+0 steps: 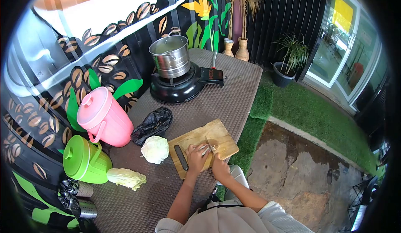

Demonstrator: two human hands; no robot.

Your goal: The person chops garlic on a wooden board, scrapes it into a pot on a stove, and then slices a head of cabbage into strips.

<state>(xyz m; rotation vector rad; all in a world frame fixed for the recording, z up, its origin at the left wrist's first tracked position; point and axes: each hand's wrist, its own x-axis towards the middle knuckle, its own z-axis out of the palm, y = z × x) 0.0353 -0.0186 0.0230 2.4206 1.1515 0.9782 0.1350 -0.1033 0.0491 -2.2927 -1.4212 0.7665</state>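
Observation:
A wooden cutting board (224, 135) with a dark slot at its left end lies near the table's front edge. Over its middle, my left hand (196, 158) presses its bent fingers on a small whitish piece of food (204, 151), mostly covered. My right hand (220, 168) grips a knife (208, 143), its blade upright beside the left fingertips. Small pale bits lie by the blade. Left of the board sit a round pale cabbage (155, 150) and a crumpled black plastic bag (153, 124). A napa cabbage (126, 178) lies farther left.
A steel pot (170, 60) stands on a black portable gas stove (177, 86) at the back. Pink (106, 116) and green (88, 160) lidded jugs line the wall side. A perforated metal holder (87, 208) is at lower left. The brown woven-textured table (209, 95) ends to my right.

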